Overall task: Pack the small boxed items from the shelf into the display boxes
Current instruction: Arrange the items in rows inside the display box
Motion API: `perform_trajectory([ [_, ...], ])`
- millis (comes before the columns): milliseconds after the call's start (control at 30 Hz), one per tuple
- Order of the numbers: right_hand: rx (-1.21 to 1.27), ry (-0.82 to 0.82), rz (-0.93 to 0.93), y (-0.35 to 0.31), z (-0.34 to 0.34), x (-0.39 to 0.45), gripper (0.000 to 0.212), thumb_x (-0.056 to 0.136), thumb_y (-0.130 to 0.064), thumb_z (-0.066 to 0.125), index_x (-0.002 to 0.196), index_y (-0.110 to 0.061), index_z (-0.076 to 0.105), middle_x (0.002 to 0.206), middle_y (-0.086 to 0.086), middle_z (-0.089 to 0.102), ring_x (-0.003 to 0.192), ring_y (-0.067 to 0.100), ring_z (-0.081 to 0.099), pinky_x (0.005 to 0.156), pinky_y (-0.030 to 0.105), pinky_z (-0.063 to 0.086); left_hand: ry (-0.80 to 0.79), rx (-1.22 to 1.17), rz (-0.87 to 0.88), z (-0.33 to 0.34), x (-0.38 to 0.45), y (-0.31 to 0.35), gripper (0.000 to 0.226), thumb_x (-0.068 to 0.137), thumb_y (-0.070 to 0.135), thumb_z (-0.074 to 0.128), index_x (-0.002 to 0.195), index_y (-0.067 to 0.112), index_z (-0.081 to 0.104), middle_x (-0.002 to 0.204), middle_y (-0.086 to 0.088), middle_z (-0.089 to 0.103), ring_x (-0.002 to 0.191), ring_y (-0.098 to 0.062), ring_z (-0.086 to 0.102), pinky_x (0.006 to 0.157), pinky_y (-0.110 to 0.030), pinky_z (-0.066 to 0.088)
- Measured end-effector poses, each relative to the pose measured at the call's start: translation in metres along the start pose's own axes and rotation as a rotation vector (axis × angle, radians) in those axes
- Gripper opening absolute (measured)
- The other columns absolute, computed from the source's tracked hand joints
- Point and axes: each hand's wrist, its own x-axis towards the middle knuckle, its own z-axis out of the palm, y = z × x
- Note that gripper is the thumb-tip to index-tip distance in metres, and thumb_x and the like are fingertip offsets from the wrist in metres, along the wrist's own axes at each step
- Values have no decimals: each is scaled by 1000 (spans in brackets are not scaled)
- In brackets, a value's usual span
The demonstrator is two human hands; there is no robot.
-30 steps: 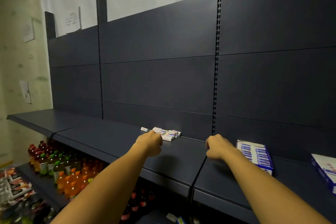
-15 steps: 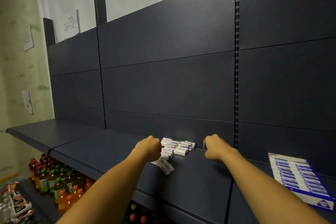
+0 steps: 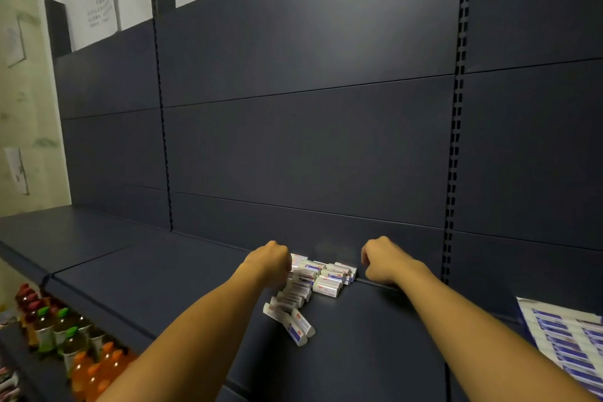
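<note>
Several small white boxes (image 3: 326, 277) with blue and red print lie in a pile at the back of the dark shelf (image 3: 156, 274). A loose string of them trails forward to two boxes (image 3: 298, 326) nearer me. My left hand (image 3: 270, 259) is curled over the pile's left end, its fingertips hidden among the boxes. Just right of the pile my right hand (image 3: 383, 259) is balled into a fist against the back panel, with nothing visible in it. A white and blue display box (image 3: 567, 343) lies flat at the right edge.
The shelf's back panel (image 3: 310, 140) rises right behind the pile, with a slotted upright (image 3: 453, 173) to the right. Below left, a lower shelf holds several bottles (image 3: 65, 343) with green and orange contents. Papers hang on the left wall.
The view has moved closer and to the left. More small boxes now trail forward from my left hand. Both hands stay curled on either side of the pile.
</note>
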Motion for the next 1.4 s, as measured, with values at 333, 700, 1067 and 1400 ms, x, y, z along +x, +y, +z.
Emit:
perform_trajectory([
  [333,-61,-14,18,-1,11,14,33,87,-3,57,116,-13,68,120,10,62,101,28,64,87,38,58,58,-91,153,22,52,9,21,96,16,60,111,16,75,112,-8,71,96,-29,67,84,-40,58],
  [700,-51,5,102,-15,24,25,30,87,-2,58,111,-16,71,117,6,62,100,25,64,89,37,58,6,-119,356,27,80,-9,42,89,-9,58,116,19,74,120,-6,69,104,-28,67,91,-42,57],
  [1067,3,84,70,-29,53,42,18,89,-8,66,102,-18,74,102,2,68,92,19,65,84,32,57,20,-280,478,37,92,-22,27,91,-6,61,108,11,73,112,-6,69,96,-19,67,88,-33,58],
  [1400,-54,187,-5,-33,65,56,24,90,-27,73,114,-20,72,111,-4,57,101,15,57,83,24,46,-22,-303,510,39,96,-29,27,93,3,66,117,14,68,119,-5,64,104,-18,62,91,-31,55],
])
